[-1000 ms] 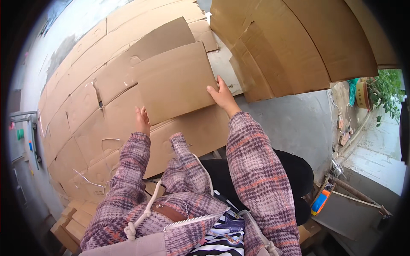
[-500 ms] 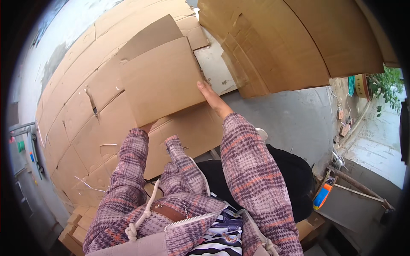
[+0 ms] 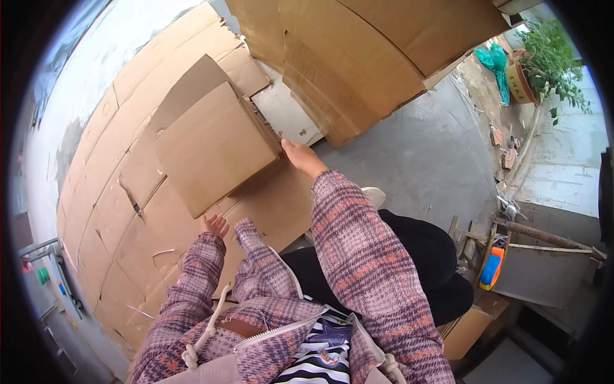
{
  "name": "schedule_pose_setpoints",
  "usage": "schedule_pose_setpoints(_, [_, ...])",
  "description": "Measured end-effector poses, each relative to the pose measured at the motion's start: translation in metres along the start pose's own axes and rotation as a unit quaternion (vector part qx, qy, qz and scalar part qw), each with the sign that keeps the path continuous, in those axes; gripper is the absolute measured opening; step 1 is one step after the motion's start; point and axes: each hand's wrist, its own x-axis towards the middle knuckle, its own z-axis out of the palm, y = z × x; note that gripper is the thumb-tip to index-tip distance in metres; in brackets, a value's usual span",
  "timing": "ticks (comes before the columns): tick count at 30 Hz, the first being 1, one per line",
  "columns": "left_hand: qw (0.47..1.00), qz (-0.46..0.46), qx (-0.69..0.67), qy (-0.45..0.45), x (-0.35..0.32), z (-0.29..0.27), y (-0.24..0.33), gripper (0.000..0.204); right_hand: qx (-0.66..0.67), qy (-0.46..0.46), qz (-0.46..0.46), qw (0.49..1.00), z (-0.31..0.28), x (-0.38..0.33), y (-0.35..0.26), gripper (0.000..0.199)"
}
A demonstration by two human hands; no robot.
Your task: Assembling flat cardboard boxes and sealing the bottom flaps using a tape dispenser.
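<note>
We are holding a flattened cardboard sheet [image 3: 214,147] over the layer of flattened boxes [image 3: 115,192]. Our right hand [image 3: 299,156] is gripping its right edge, fingertips hidden behind the sheet, so their set we cannot tell. Our left hand [image 3: 213,224] is touching its lower corner, fingers slightly spread. A big cardboard stack [image 3: 358,57] is standing right of the sheet.

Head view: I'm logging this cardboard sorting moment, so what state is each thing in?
Flattened box: folded flat, held tilted above the pile.
Left hand: under the box's lower edge.
Right hand: gripping its right edge.
Cardboard pile: flat sheets, overlapping.
Large cardboard sheets: stacked, leaning.
Potted plant: upright.
</note>
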Motion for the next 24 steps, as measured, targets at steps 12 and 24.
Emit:
schedule_pose_setpoints(12, [0.609,0.480,0.510,-0.372,-0.200,0.219,-0.027,0.045,-0.096,0.039,0.241,0.965,-0.240,-0.093,0.085,0.055])
schedule_pose_setpoints(24, [0.743,0.520,0.271,-0.324,-0.232,0.289,0.040,0.056,0.128,0.117,0.134,0.976,-0.269,-0.082,0.078,0.059])
